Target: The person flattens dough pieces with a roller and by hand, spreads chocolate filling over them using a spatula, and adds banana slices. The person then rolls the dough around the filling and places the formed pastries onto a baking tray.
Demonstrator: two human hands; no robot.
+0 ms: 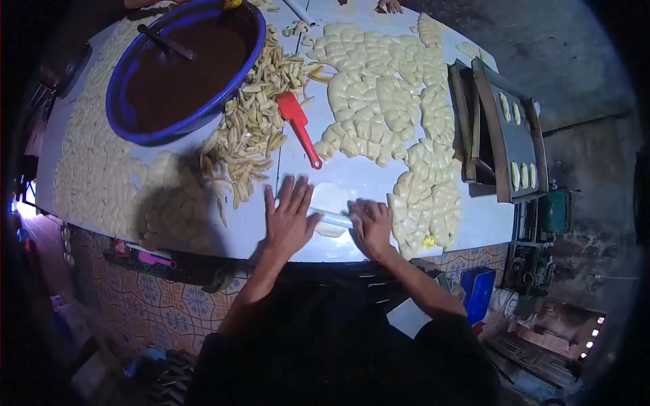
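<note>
On the white tabletop in front of me lies a thin, flat piece of dough. A short white rolling pin rests across it. My left hand lies at the pin's left end, fingers stretched out and spread, its thumb next to the pin. My right hand is over the other end, fingers bent around it; that end is hidden. Just beyond sits a red plastic spatula, its handle toward me. Left of it is a heap of sliced banana strips.
A blue basin holds brown filling and a dark-handled utensil. Many pale dough pieces cover the right side, more the left. Metal trays lean at the right edge, the front one bearing several filled pieces. Another person's hand shows at the far edge.
</note>
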